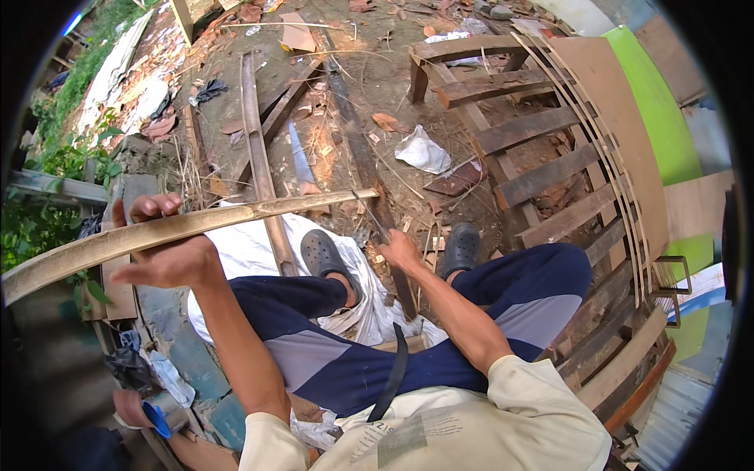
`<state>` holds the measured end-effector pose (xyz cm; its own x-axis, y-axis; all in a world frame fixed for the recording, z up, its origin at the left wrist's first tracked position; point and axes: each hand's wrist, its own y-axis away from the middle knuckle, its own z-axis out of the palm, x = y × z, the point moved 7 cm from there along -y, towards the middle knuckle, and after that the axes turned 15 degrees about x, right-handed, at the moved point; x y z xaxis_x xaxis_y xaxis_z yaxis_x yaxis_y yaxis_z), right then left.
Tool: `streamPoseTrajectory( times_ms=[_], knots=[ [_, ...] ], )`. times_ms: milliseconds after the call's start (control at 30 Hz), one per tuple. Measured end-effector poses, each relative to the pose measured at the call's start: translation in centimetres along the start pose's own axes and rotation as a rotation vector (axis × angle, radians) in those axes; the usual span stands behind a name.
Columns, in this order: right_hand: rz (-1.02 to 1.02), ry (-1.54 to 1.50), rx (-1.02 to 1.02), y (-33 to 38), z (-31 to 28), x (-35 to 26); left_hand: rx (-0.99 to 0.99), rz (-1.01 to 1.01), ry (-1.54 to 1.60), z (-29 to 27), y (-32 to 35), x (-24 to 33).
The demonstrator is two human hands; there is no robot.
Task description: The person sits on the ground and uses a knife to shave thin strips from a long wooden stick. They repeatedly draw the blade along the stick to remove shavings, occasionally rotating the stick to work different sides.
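My left hand [161, 247] grips a long split bamboo strip [236, 219] that runs from the left edge of the view to near the middle, tilted slightly upward to the right. My right hand [399, 250] is closed on the handle of a knife [369, 212], whose thin blade points up toward the strip's right end. I sit with both knees apart in dark blue and grey trousers, grey clogs [322, 255] on my feet. A white sheet [259, 251] lies under my legs.
A wooden slatted frame [542, 149] stands to the right, with thin bamboo strips [620, 180] leaning along it and a green panel [660, 118] behind. Planks [255, 133], a saw [300, 157], rubble and dry leaves litter the ground ahead. Plants grow at the left.
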<state>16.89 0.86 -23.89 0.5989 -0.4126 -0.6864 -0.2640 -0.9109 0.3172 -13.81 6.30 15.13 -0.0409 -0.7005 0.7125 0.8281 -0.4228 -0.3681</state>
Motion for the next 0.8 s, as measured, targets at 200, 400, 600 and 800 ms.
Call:
streamPoseTrajectory(
  times_ms=[200,400,600,800],
  knots=[
    [-0.206,-0.184,-0.033,3.1,-3.4,-10.7,-0.001,-0.224,-0.080,0.2,1.0,-2.8],
    [-0.247,-0.251,0.020,3.2,-2.2,-11.0,-0.041,-0.196,-0.057,2.0,1.0,-2.9],
    [-0.042,-0.133,0.021,0.1,-0.3,-1.9,0.001,-0.220,-0.082,1.7,0.1,-3.8],
    [-0.338,-0.293,-0.088,5.3,-7.0,-17.3,-0.020,-0.236,-0.061,2.8,0.6,-3.8]
  ],
)
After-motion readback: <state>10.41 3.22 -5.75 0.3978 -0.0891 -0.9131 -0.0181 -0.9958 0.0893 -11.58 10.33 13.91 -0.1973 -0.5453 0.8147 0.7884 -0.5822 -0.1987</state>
